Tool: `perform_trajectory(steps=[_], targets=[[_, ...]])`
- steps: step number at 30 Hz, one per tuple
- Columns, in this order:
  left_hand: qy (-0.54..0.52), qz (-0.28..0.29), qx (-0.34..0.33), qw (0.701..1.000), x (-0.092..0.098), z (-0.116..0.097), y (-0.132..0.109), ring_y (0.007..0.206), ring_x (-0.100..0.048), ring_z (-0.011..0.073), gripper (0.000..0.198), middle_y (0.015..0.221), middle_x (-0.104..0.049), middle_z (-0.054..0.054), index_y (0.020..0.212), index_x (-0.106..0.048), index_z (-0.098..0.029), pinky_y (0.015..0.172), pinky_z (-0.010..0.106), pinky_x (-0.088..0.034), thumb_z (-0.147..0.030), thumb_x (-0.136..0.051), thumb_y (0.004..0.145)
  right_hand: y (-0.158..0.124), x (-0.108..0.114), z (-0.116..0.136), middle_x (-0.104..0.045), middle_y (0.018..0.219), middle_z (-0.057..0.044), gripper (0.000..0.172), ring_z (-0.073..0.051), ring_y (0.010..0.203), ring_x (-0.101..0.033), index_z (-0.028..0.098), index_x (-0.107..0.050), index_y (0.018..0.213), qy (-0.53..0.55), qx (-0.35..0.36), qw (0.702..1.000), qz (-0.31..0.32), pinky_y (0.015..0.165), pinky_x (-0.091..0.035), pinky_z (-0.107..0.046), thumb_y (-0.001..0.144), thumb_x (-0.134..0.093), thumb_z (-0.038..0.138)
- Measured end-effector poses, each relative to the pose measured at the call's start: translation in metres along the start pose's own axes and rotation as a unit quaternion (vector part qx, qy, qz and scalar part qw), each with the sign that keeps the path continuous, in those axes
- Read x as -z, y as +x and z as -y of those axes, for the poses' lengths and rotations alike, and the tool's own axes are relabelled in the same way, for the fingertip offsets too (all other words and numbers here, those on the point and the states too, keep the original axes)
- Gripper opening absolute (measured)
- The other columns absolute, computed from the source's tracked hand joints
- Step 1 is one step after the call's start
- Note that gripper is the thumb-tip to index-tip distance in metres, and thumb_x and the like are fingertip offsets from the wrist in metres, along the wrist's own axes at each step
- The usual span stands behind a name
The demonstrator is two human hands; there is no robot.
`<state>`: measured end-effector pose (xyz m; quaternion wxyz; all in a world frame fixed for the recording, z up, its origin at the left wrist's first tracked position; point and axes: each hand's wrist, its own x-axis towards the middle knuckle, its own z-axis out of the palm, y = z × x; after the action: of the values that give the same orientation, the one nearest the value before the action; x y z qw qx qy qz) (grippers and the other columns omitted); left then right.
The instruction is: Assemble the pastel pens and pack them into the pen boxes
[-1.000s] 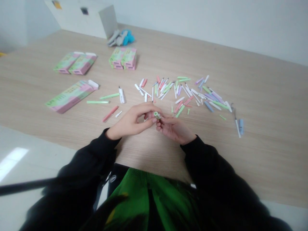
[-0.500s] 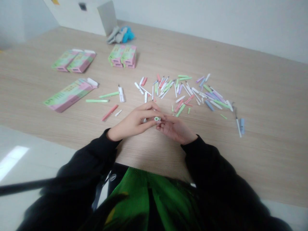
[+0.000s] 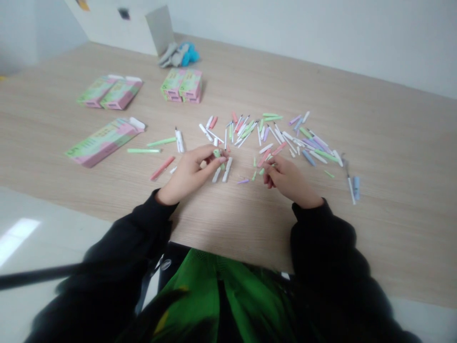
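My left hand (image 3: 194,171) is closed around a light green pen barrel (image 3: 216,153), its round end showing between thumb and fingers. Two white pen parts (image 3: 227,170) lie on the table just beside those fingertips. To the right, my right hand (image 3: 285,178) has its fingers pinched together low over the table. A green pen piece (image 3: 262,171) shows at its fingertips, partly covered; whether the fingers grip it or something else is hidden. Small green plugs (image 3: 254,176) and a purple one (image 3: 243,181) lie between the hands.
Loose pen parts (image 3: 246,128) in several colours spread beyond my hands. A pink and green box (image 3: 107,142) lies at left, with two more (image 3: 121,92) behind. Stacked boxes (image 3: 181,85), gloves (image 3: 178,55) and a white carton (image 3: 159,31) stand farther back.
My hands have moved apart from being together at the middle. The right hand went right to the coloured pen parts; the left shifted slightly left, still with the green barrel.
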<state>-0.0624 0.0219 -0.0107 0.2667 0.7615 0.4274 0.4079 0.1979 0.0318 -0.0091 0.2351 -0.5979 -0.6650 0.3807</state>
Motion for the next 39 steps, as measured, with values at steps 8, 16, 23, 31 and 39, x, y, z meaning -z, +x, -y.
perform_trajectory(steps=[8, 16, 23, 31, 39], targets=[[0.058, -0.072, 0.031, 0.995, 0.010, 0.017, 0.004, 0.079, -0.067, 0.0177, 0.028, 0.093, -0.077, 0.006, 0.099, -0.075, -0.017, 0.078, 0.030, -0.053, -0.041, -0.060, 0.096, -0.009, 0.004, -0.005, -0.061, 0.059, 0.000, 0.025, -0.016, 0.055, -0.057, 0.022, -0.047, 0.069, -0.147, 0.028, 0.989, 0.020, 0.060, -0.036, -0.029, 0.094, -0.048, 0.020], [0.077, -0.065, 0.096, 0.990, 0.015, 0.025, -0.015, 0.080, -0.070, 0.0196, 0.028, 0.092, -0.079, 0.006, 0.098, -0.075, -0.018, 0.077, 0.032, -0.054, -0.042, -0.061, 0.095, -0.013, 0.007, -0.002, -0.058, 0.060, -0.001, 0.025, -0.017, 0.058, -0.052, 0.022, -0.048, 0.069, -0.179, 0.046, 0.983, -0.017, 0.062, -0.031, -0.031, 0.093, -0.047, 0.023], [0.156, -0.017, 0.094, 0.983, 0.015, 0.023, -0.032, 0.088, -0.071, 0.0220, 0.024, 0.101, -0.079, 0.008, 0.100, -0.075, -0.019, 0.086, 0.038, -0.054, -0.037, -0.060, 0.095, -0.015, 0.003, -0.005, -0.058, 0.059, -0.001, 0.025, -0.018, 0.059, -0.053, 0.023, -0.048, 0.068, -0.185, 0.041, 0.982, -0.009, 0.063, -0.031, -0.031, 0.093, -0.047, 0.022], [0.119, -0.049, 0.083, 0.988, 0.010, 0.026, -0.029, 0.090, -0.072, 0.0213, 0.023, 0.103, -0.079, 0.008, 0.099, -0.074, -0.019, 0.087, 0.037, -0.057, -0.037, -0.061, 0.094, -0.010, -0.003, -0.015, -0.062, 0.068, -0.004, 0.019, -0.020, 0.066, -0.056, 0.022, -0.052, 0.075, -0.229, 0.037, 0.973, 0.004, 0.064, -0.031, -0.031, 0.094, -0.048, 0.021], [-0.016, -0.138, 0.109, 0.984, 0.016, 0.020, -0.021, 0.085, -0.071, 0.0180, 0.025, 0.099, -0.078, 0.008, 0.091, -0.072, -0.017, 0.082, 0.032, -0.058, -0.040, -0.065, 0.093, -0.006, -0.007, -0.019, -0.066, 0.073, -0.007, 0.022, -0.021, 0.070, -0.058, 0.021, -0.055, 0.077, -0.238, 0.043, 0.970, 0.000, 0.065, -0.034, -0.031, 0.094, -0.042, 0.018]])
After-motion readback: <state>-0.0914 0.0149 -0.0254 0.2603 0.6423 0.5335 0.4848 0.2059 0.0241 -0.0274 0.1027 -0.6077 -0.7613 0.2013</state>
